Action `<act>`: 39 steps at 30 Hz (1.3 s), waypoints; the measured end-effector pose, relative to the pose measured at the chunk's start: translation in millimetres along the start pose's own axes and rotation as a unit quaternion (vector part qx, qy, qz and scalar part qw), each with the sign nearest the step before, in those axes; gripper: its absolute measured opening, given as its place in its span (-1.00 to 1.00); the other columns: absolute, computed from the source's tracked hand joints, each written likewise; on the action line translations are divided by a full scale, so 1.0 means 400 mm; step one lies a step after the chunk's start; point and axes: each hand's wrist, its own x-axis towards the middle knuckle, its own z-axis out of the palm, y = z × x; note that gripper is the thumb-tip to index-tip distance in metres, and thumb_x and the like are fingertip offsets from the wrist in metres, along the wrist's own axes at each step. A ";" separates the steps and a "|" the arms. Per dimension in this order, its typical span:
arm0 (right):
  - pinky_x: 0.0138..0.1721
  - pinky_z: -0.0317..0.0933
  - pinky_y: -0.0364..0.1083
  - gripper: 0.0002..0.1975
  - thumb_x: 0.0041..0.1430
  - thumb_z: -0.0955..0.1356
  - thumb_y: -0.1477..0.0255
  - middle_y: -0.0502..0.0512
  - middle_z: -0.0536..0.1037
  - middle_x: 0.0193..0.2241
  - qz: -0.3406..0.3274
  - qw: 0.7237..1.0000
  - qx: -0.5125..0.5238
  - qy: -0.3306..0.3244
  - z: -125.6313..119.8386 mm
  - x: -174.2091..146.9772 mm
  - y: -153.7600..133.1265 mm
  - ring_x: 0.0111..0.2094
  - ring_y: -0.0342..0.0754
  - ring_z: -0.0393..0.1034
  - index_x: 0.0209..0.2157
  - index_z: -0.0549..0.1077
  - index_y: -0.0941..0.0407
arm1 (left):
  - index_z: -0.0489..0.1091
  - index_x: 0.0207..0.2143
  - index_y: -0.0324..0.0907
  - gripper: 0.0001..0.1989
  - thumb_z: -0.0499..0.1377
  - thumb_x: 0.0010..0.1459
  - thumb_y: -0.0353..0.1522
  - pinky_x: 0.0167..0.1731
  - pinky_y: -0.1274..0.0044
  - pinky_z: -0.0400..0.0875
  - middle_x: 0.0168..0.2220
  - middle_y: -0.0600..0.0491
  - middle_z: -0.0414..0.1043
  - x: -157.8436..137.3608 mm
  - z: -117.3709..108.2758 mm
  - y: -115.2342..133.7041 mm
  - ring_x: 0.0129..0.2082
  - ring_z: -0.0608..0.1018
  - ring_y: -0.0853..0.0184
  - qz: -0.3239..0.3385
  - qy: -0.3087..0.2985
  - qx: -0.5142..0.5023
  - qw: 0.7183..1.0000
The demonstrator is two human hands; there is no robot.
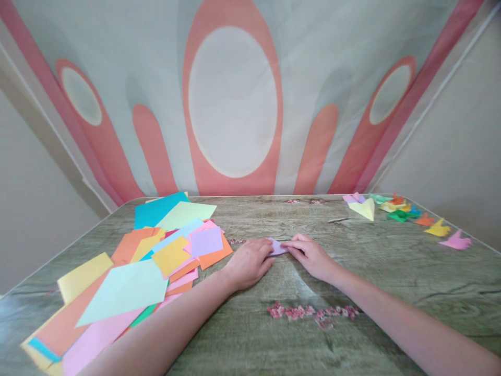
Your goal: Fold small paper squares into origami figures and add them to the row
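A small folded piece of purple paper [277, 247] lies on the tabletop between my two hands. My left hand [252, 261] rests over its left end, fingers curled down and holding it against the table. From the other side, my right hand [309, 256] pinches the right corner between thumb and fingertips. Part of the paper is hidden under my left fingers, so I cannot tell its full shape. Just left of my left hand, a flat purple sheet [206, 242] tops a spread of loose coloured paper.
Loose coloured sheets cover the table's left side, among them a pale green sheet [125, 290] and a teal sheet [156, 210]. At the far right sit several folded paper figures, including a pink paper bird [456, 241] and a cream paper plane [364, 209]. A printed backdrop [235, 104] rises behind the wood-patterned table [242, 334].
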 end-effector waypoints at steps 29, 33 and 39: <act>-0.31 0.20 -0.08 -0.77 0.16 0.27 0.39 0.05 0.41 -0.46 0.032 0.998 -0.034 0.042 0.003 0.001 0.003 -0.39 -0.08 0.30 -0.18 0.47 0.10 | 0.20 0.08 -0.12 -0.62 -0.08 0.24 -0.24 0.08 0.33 0.12 0.12 -0.05 0.20 0.000 0.004 0.002 0.13 0.23 0.23 0.012 -0.017 0.025 0.999; -0.30 0.20 -0.08 -0.78 0.16 0.27 0.39 0.05 0.40 -0.46 0.027 0.998 -0.033 0.046 0.003 0.000 0.002 -0.38 -0.08 0.30 -0.18 0.47 0.09 | 0.20 0.07 -0.12 -0.62 -0.08 0.24 -0.24 0.08 0.33 0.13 0.12 -0.06 0.20 -0.001 0.006 0.002 0.12 0.25 0.22 0.009 -0.016 0.027 0.999; -0.29 0.21 -0.07 -0.79 0.15 0.27 0.43 0.05 0.39 -0.45 0.032 0.998 -0.027 0.044 0.006 0.000 0.006 -0.38 -0.07 0.30 -0.18 0.46 0.09 | 0.19 0.08 -0.10 -0.62 -0.08 0.25 -0.24 0.08 0.34 0.11 0.12 -0.04 0.19 -0.002 0.008 0.001 0.11 0.25 0.23 0.007 -0.018 0.035 0.999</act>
